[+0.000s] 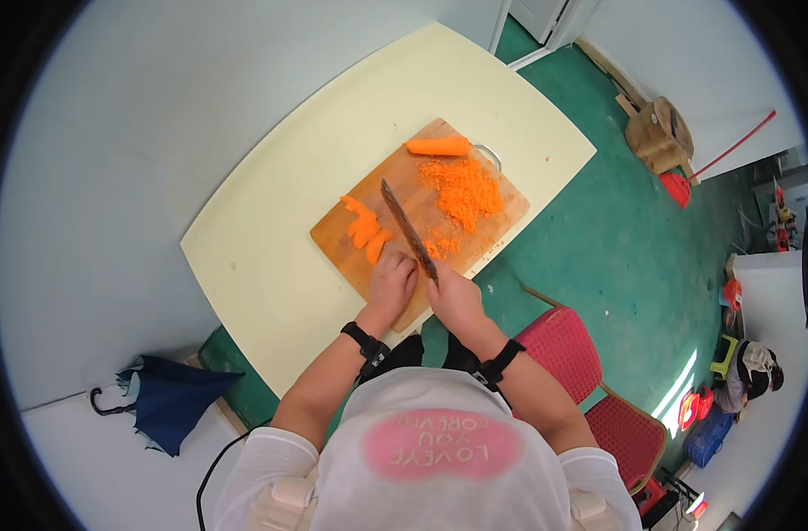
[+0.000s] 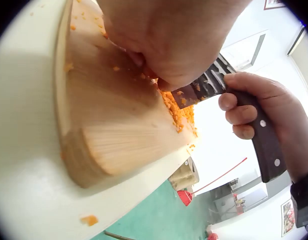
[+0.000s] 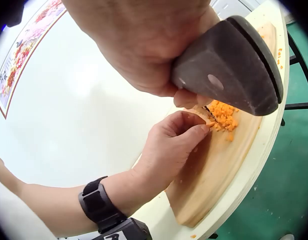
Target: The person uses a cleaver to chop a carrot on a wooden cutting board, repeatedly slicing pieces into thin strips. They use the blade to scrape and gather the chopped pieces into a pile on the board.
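Note:
On the wooden cutting board (image 1: 333, 232), the right hand (image 1: 458, 305) grips the knife (image 1: 407, 228) by its dark handle (image 2: 264, 140). Close to the blade, the left hand (image 1: 393, 285) has its fingers curled; in the right wrist view, the thumb and fingers of the left hand (image 3: 169, 145) pinch a small orange carrot piece beside the blade. Flat carrot slices (image 1: 363, 227) lie left of the knife, and a heap of finely chopped carrot (image 1: 464, 190) lies right of it. A larger carrot piece (image 1: 438, 146) rests at the board's far end. Fingers hide part of the blade in both wrist views.
The board lies on a pale table (image 1: 271, 212) against a wall. Red chairs (image 1: 563, 354) stand at the table's right side. A dark blue umbrella (image 1: 178, 398) is at the lower left, and a wooden container (image 1: 659, 134) and a red dustpan (image 1: 676, 188) are on the green floor.

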